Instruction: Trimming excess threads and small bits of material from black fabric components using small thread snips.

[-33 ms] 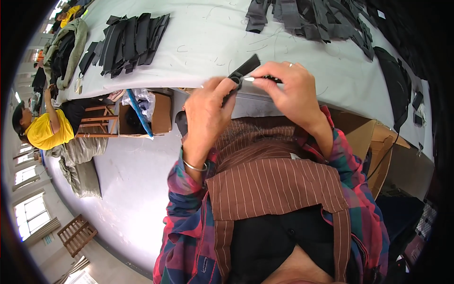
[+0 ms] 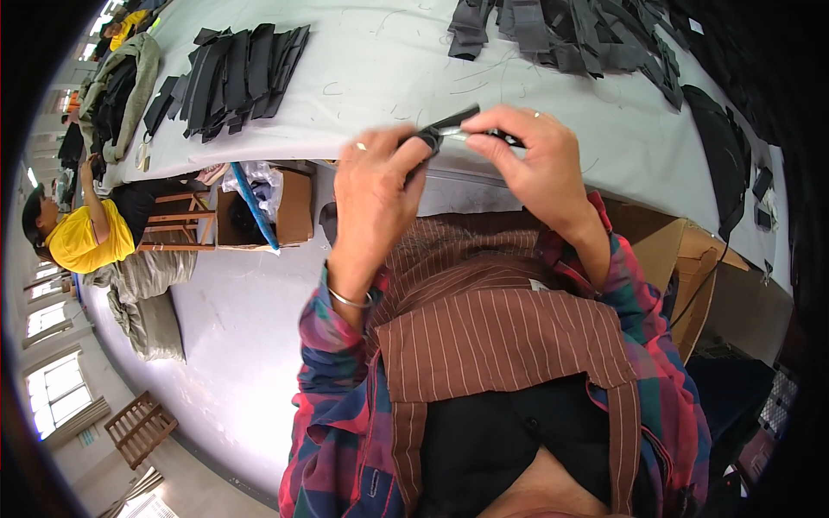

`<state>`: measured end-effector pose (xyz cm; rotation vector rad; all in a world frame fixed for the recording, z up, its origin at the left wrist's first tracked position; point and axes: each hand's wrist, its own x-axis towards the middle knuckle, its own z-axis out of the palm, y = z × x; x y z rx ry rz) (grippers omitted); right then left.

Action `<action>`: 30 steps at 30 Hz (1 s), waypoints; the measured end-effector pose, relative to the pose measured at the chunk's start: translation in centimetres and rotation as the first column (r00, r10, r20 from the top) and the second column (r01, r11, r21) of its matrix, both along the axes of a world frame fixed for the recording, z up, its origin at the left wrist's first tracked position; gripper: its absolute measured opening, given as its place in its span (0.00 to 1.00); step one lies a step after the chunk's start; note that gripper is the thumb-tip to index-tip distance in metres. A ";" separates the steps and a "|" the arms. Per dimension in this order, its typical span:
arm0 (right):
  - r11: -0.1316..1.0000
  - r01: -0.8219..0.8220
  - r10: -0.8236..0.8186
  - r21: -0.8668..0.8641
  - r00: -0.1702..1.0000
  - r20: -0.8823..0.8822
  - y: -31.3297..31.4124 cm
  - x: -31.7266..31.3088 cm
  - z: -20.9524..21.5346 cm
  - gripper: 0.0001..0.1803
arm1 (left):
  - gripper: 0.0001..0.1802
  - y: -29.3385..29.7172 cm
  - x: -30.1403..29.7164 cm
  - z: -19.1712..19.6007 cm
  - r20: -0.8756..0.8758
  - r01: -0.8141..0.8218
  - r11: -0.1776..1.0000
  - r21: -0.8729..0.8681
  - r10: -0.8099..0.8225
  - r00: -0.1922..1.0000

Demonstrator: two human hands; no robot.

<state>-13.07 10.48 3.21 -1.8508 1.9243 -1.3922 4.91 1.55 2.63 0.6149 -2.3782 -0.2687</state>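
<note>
One white-covered bench (image 2: 371,65) stretches across the top of the view, with two cardboard boxes (image 2: 298,207) below its near edge, one to each side. Two piles of dark strips lie on it: a right pile (image 2: 561,39) at the far side and a left pile (image 2: 237,78), both too overlapped for an exact count. Two bare hands work at the near edge, between and nearer than the piles. The left hand (image 2: 376,186) has its fingers curled closed around one black strip (image 2: 462,115), whose end sticks out up and to the right. The right hand (image 2: 544,164) pinches one slim tool (image 2: 508,136), thumb and forefinger nearly together; its blurred bright tip points at the strip, contact unclear.
</note>
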 end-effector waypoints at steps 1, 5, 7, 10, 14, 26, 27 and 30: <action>1.000 -0.001 0.001 -0.001 1.000 -0.001 0.0 -0.2 0.0 0.08 | 0.12 -0.6 -0.2 1.2 0.067 0.010 0.994 -0.110 -0.002 0.998; 1.000 0.007 -0.009 0.007 0.949 0.314 -0.6 -0.6 -0.6 0.11 | 0.13 -3.0 -1.5 1.6 -0.014 -0.016 0.966 -0.260 0.013 1.000; 0.997 0.001 -0.028 0.080 0.942 0.333 -1.5 -1.1 -3.3 0.12 | 0.13 -3.7 -2.4 -2.2 -0.111 0.006 0.973 0.229 0.020 0.994; 0.981 0.015 -0.089 0.193 0.922 0.377 -1.7 -1.4 -6.6 0.12 | 0.14 -2.0 -3.5 -5.9 -0.224 -0.050 0.980 0.193 0.094 0.970; 0.956 0.082 -0.165 0.282 0.944 0.285 -0.8 -1.8 -6.4 0.13 | 0.15 -0.3 -4.2 -8.4 -0.394 -0.121 0.981 0.149 0.171 0.903; 0.994 0.038 -0.037 0.103 0.999 -0.008 -0.9 0.1 -5.2 0.09 | 0.18 0.3 -4.3 -9.4 -0.455 -0.192 0.967 0.165 0.248 0.855; 0.994 0.037 -0.036 0.104 0.999 -0.009 -0.8 0.0 -5.0 0.09 | 0.18 0.4 -4.3 -9.5 -0.456 -0.193 0.967 0.166 0.249 0.854; 0.981 0.039 -0.037 0.191 0.999 -0.015 -0.6 -0.1 -4.6 0.09 | 0.18 0.4 -4.4 -9.5 -0.449 -0.200 0.963 0.182 0.263 0.854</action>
